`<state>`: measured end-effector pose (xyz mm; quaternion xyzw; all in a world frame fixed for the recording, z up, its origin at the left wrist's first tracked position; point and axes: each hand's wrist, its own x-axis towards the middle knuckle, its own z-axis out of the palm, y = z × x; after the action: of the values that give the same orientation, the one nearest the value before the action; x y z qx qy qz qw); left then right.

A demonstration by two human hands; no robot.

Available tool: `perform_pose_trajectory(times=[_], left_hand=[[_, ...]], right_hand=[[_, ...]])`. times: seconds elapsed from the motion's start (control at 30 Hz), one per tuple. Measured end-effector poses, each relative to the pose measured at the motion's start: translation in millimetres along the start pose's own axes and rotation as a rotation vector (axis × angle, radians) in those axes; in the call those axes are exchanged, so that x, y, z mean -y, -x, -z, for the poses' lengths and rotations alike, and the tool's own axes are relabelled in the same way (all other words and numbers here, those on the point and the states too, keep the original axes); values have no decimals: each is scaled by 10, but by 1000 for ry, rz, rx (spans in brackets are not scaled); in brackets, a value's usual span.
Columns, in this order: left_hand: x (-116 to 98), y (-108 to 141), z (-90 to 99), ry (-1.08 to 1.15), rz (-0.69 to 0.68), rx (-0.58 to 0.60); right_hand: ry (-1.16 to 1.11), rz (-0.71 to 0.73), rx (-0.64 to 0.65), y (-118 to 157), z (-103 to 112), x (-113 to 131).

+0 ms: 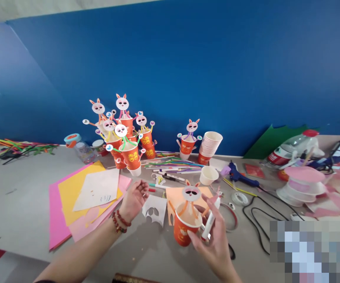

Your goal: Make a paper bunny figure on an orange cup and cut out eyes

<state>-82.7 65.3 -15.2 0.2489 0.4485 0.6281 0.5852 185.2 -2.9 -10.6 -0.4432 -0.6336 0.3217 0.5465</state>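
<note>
My right hand grips an orange paper cup with a paper rabbit face standing up from it on orange pipe-cleaner legs, and a white marker or glue stick lies between its fingers. My left hand, with a red bead bracelet at the wrist, hovers over the grey table with fingers loosely curled and nothing in it, just left of a white paper cut-out. Coloured pens lie a little beyond its fingertips.
Several finished rabbit cups stand at the back by the blue wall, with a stack of paper cups. Pink and yellow paper sheets lie at left. A blue glue gun, its black cable, tape rolls and a plastic bottle sit at right.
</note>
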Motion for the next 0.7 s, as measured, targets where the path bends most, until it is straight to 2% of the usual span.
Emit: perform_pose_trajectory(times=[0.1,0.2,0.27,0.33,0.37,0.43,0.5,0.63,0.7], left_hand=[[-106,75,88,-36,-89,0],[-161,261,162,-226,-182,87],[-139,394,209,-815,-401,342],[-83,497,262,-1220,-570,547],[-52,531,293,-1358,-621,597],[-5,561,359,-1526,-693,604],[9,541,414,-1587,-755,551],[-43,367,378,-1506,-860,439],[-71,234,278,-1473,-836,431]], right_hand=[[42,18,11,18,21,-51],[55,8,0,10,37,-77],[38,-13,6,-12,39,-82],[17,-23,12,-38,34,-86],[11,-26,14,-49,32,-90],[6,-32,18,-63,30,-104],[10,-41,30,-68,29,-122],[54,-22,53,-71,-1,-135],[30,-38,61,-73,-38,-115]])
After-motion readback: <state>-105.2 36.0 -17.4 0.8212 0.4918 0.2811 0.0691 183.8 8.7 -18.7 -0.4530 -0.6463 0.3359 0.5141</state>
